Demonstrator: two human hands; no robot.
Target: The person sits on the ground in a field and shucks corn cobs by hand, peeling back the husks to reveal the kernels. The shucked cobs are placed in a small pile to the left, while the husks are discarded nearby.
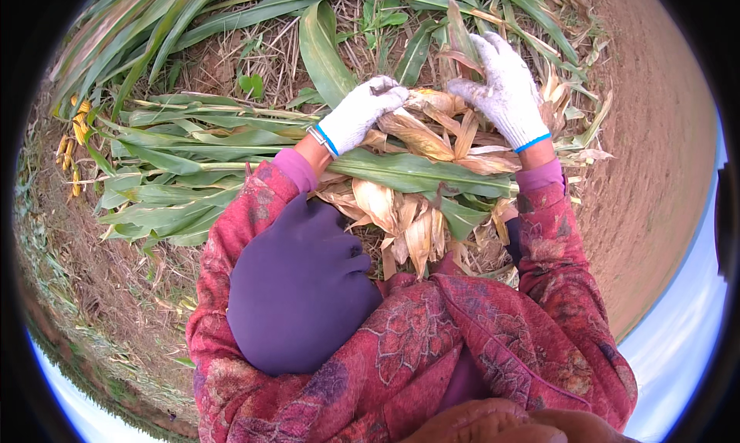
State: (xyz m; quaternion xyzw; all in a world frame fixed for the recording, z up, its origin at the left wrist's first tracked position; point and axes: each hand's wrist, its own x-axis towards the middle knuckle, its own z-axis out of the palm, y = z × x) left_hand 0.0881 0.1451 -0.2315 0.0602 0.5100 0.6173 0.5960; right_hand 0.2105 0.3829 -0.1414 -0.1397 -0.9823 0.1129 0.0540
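White knit gloves with blue cuffs cover both hands. My left hand (370, 108) has its fingers bent at the left end of a corn ear in dry husk (436, 101); whether it grips the ear is hidden. At the ear's other side my right hand (500, 90) is spread, thumb apart from the fingers, with an upright piece of husk (461, 38) beside it. Another husked ear (419, 134) lies just below. Dry peeled husks (404, 212) hang over the near side of the green corn stalks (404, 171) before me.
Long green corn leaves (260, 9) arch across the far side. Several bare yellow cobs (80, 122) lie on the ground at the far left. Brown bare soil (647, 96) stretches along the right. Straw and small weeds (251, 85) cover the ground beyond the stalks.
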